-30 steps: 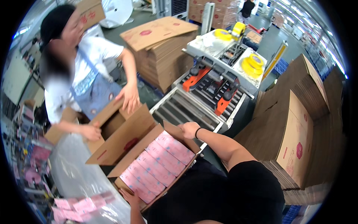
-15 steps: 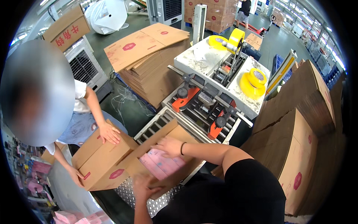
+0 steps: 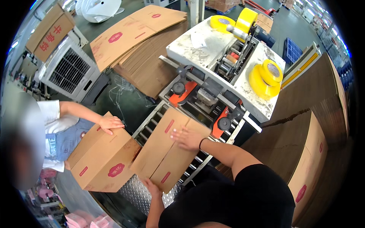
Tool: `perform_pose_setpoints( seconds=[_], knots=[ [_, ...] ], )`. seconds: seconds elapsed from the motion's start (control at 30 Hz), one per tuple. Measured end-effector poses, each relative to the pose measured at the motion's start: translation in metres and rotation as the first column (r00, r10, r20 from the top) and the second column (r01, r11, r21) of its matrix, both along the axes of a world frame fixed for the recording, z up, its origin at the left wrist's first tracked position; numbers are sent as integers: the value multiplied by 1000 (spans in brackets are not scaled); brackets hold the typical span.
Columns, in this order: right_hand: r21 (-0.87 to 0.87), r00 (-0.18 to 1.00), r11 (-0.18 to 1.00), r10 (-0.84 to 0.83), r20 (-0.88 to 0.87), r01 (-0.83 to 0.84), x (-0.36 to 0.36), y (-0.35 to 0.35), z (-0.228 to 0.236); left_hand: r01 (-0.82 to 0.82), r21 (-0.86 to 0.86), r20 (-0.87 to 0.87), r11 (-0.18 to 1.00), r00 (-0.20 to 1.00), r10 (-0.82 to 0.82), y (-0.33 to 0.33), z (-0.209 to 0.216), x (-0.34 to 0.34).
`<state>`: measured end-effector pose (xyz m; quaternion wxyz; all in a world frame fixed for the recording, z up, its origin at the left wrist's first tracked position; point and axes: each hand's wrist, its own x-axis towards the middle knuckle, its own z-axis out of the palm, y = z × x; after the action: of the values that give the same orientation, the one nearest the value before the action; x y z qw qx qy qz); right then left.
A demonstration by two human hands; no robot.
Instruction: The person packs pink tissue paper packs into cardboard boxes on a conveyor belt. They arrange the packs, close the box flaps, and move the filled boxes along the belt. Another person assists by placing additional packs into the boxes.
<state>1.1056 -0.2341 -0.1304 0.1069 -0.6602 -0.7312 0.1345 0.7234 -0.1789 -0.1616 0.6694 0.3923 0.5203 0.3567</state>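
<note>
A brown cardboard carton (image 3: 161, 146) with both top flaps down sits at the near end of the roller conveyor (image 3: 146, 127). On its top, near the far right edge, my right hand (image 3: 186, 139) lies flat with fingers spread. My left hand (image 3: 153, 188) is open against the carton's near lower edge, fingers stretched along it. To the left, a second closed carton (image 3: 100, 155) touches or nearly touches mine. A co-worker's hand (image 3: 111, 123) rests on that carton's far top edge; their other hand is mostly hidden at its left end.
Ahead stands a carton-sealing machine (image 3: 203, 53) with orange side guides and yellow tape rolls (image 3: 266, 78). Flattened cartons are stacked beyond (image 3: 152, 62) and at right (image 3: 304, 152). An air cooler (image 3: 68, 70) stands at far left. Below is a diamond-patterned metal plate (image 3: 138, 195).
The carton's flaps have come down over the pink packs inside. My right hand has moved from inside the carton onto its top. The co-worker has shifted left and nearer.
</note>
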Motion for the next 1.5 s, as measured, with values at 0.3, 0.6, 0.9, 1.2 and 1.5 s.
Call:
perform_pose_setpoints(
  seconds=[0.3,0.6,0.9,1.2,1.5],
  knots=[
    [109,896,893,-442,37,436,38,-55,21,329,67,-392,942,877,-278,25,-24,140],
    [-427,868,836,-457,-194,345,-60,-199,38,815,-115,-219,568,537,-814,100,-21,122],
    [-269,461,390,-835,301,881,-195,-461,199,917,-395,-619,52,-224,-752,-61,-102,-106],
    [122,504,583,-775,381,804,-318,-595,231,883,-270,-578,385,171,-798,-94,-55,-162],
    [575,417,529,-848,328,624,-329,-598,279,669,-142,-493,729,591,-639,-135,-45,-227]
  ],
)
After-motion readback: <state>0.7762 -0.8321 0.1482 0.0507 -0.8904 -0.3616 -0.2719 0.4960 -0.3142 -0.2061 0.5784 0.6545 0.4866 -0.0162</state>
